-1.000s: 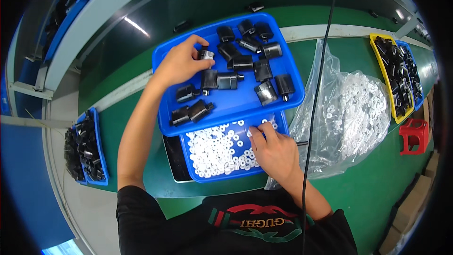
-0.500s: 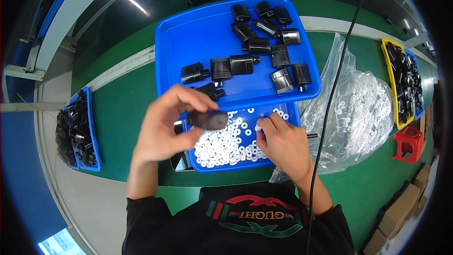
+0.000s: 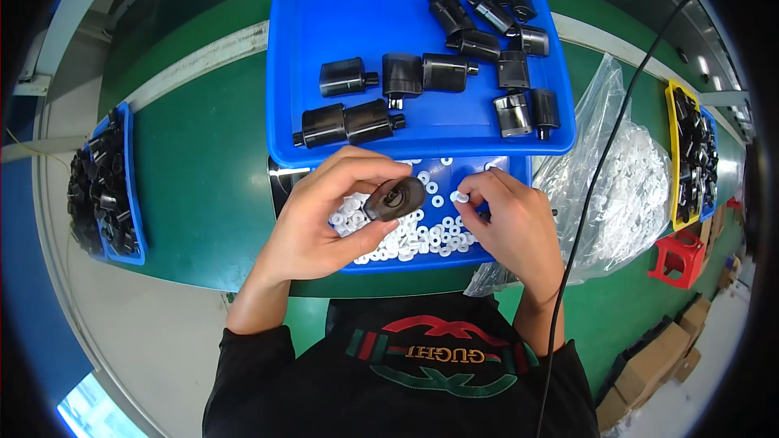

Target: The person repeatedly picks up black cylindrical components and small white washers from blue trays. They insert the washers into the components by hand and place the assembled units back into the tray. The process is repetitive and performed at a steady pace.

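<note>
My left hand [image 3: 312, 215] is closed around a dark, glossy plastic housing [image 3: 398, 199], its rounded oval end turned up toward me. Between thumb and fingertips, my right hand [image 3: 519, 227] pinches a small white ring washer [image 3: 461, 196], a short way right of the housing and apart from it. Both hands are over a low blue bin [image 3: 519, 169] of loose white washers [image 3: 434, 235], hiding parts of it. Just beyond stands a larger blue tray [image 3: 324, 24] with several similar black housings [image 3: 402, 77], each with a short stub, lying at varied angles.
Right of the bin lies a clear plastic bag [image 3: 625, 203] of white washers. A black cable [image 3: 604, 134] hangs across the right side. Crates of black parts stand at far left [image 3: 130, 195] and far right [image 3: 673, 154], near a red stool [image 3: 677, 259].
My view has shifted, so the trays sit higher in the picture. The housing in my left hand has tilted, its oval end now facing up. My right hand has lifted slightly, showing the pinched washer.
</note>
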`<state>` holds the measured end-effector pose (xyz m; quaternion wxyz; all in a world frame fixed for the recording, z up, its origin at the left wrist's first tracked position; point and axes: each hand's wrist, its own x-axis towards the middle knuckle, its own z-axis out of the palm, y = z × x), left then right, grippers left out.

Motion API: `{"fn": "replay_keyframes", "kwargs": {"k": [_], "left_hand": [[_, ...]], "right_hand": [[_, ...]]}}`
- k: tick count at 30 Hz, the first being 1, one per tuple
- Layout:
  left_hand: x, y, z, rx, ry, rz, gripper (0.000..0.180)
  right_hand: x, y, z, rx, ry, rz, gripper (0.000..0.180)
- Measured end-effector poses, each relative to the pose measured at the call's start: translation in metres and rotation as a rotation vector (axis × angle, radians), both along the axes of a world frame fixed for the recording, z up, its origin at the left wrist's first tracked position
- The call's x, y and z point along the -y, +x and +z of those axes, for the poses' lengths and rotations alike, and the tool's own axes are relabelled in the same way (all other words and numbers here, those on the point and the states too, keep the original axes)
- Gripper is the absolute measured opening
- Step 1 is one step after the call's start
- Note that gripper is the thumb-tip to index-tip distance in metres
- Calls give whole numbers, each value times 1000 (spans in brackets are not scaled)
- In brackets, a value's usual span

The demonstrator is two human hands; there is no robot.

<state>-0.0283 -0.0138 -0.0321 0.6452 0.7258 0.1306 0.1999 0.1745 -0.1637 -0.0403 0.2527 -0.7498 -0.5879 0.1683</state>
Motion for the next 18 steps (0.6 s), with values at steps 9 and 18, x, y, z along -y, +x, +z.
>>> {"fn": "replay_keyframes", "kwargs": {"k": [9, 18], "left_hand": [[6, 6, 2, -98, 171, -15, 52], [12, 10, 2, -111, 142, -57, 51]], "right_hand": [[-1, 3, 28, -215, 72, 31, 23], [-8, -15, 54, -283, 236, 139, 28]]}}
